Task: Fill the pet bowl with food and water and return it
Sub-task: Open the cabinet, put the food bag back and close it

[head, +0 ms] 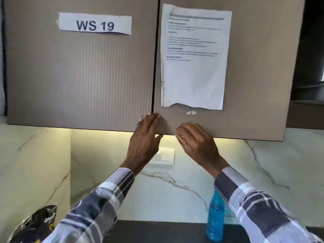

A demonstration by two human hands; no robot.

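Both my hands are raised to the bottom edge of the right door point(245, 85) of a brown wall cabinet. My left hand point(145, 139) lies flat against the door's lower left corner, fingertips at the gap between the two doors, thumb under the edge. My right hand point(196, 142) curls its fingers around the door's bottom edge. Both doors look shut. A blue water bottle point(215, 218) stands on the dark counter point(157, 230) under my right forearm. A black food bag point(35, 225) sits at the lower left. No pet bowl is in view.
The left cabinet door point(78, 76) carries a "WS 19" label point(95, 23); a printed sheet point(194, 57) is taped to the right door. A white switch plate point(163, 157) sits on the marble backsplash point(175, 190) below the lit cabinet underside.
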